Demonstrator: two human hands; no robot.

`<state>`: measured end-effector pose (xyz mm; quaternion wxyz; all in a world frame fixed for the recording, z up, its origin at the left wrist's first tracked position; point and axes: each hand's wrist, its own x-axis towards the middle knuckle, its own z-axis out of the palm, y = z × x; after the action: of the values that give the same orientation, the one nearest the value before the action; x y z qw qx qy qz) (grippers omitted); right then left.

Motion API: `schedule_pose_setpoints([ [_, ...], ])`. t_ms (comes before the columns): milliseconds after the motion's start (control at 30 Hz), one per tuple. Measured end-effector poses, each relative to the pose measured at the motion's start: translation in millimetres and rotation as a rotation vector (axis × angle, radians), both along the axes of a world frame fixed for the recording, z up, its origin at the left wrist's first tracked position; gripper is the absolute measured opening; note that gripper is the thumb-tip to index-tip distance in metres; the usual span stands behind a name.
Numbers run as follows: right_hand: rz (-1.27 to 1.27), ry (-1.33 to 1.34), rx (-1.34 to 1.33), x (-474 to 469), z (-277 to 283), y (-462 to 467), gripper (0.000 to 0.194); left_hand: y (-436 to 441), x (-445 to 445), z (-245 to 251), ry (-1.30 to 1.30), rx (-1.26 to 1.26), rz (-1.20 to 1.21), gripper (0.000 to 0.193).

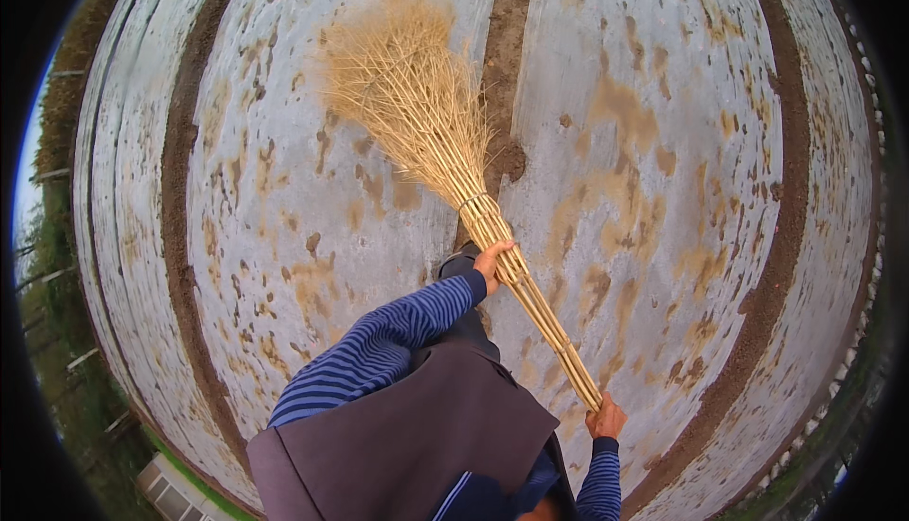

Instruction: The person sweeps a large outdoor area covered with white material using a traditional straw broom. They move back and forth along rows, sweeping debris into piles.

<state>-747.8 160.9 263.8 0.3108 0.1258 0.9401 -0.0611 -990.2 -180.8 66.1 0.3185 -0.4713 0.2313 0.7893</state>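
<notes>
A large bamboo twig broom [426, 109] slants across the middle of the view, its splayed twigs up and to the left. Closed around the bound stalks, just below a wire tie [474, 200], is my left hand [491, 265]. My right hand [606, 418] grips the thin end of the handle at lower right. The twig tips look blurred over pale plastic mulch film [298, 187] that is spotted with mud; whether they touch it, I cannot tell.
Soil furrows [508, 45] run between film-covered beds, with another furrow [177, 187] at left and one [788, 130] at right. My shoe [465, 250] is partly hidden near the central furrow. White stones or bags [863, 308] line the right edge; a small building [174, 489] stands lower left.
</notes>
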Motion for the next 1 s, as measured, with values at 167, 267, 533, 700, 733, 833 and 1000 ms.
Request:
schedule_pose_setpoints([
  [167, -0.102, -0.026, -0.009, 56, -61, -11, 0.028, -23, 10, 22, 0.282, -0.009, 0.081, 0.029],
  [267, -0.132, -0.139, -0.079, 46, -79, -41, 0.028, -35, 0, 14, 0.311, -0.226, 0.039, 0.036],
  [533, -0.035, 0.098, -0.125, -128, -121, -149, 0.016, -113, -199, -81, 0.159, -0.381, -0.124, 0.037],
  [700, -0.097, -0.022, -0.14, -71, -107, -100, 0.022, -94, -109, -92, 0.355, -0.131, -0.028, 0.033],
  [733, -0.092, -0.002, -0.138, -53, -102, -90, 0.023, -85, -76, -87, 0.39, -0.149, 0.017, 0.035],
  [833, -0.044, -0.104, -0.114, -22, -94, -86, 0.022, -77, -20, -80, 0.231, -0.209, 0.02, 0.036],
  [1000, 0.076, 0.036, -0.175, -43, -85, -105, 0.014, -120, -43, -91, -0.05, -0.229, 0.034, 0.038],
])
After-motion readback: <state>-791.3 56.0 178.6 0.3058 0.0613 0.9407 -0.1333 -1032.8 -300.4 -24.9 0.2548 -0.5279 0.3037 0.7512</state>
